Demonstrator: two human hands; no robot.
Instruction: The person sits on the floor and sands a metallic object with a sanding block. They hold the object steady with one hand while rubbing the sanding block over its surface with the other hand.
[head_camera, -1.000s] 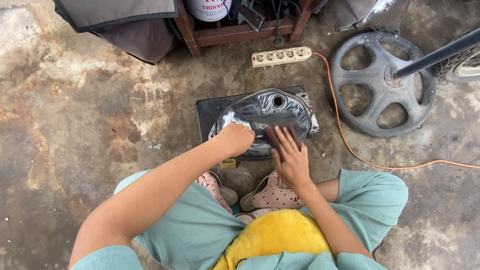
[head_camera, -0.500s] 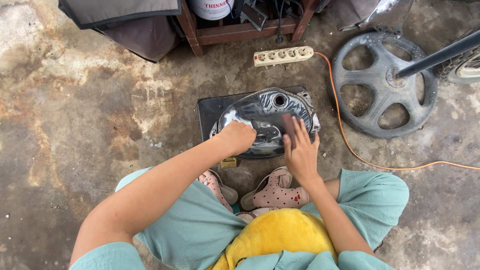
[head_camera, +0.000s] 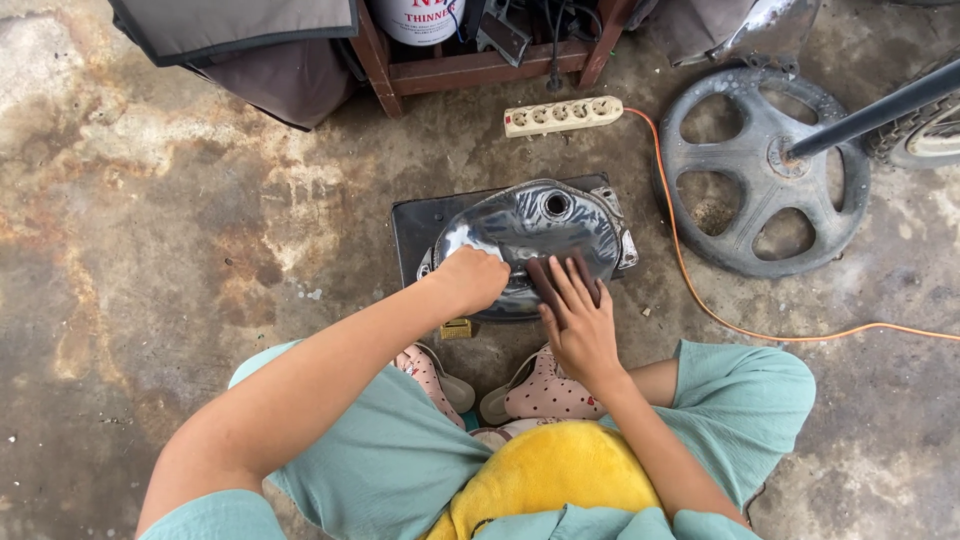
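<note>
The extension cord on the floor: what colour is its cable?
Orange cable, trailing from the cream power strip; head view.

Grey tank (head_camera: 530, 225), teal trousers (head_camera: 400, 450), pink dotted shoes (head_camera: 545, 392), orange cable (head_camera: 700, 300).

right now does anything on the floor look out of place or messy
Mostly the orange cord: it trails loose across the concrete from the power strip, curving close past the dark metal tank where the left hand and right hand rest. The floor is stained and blotchy.
</note>
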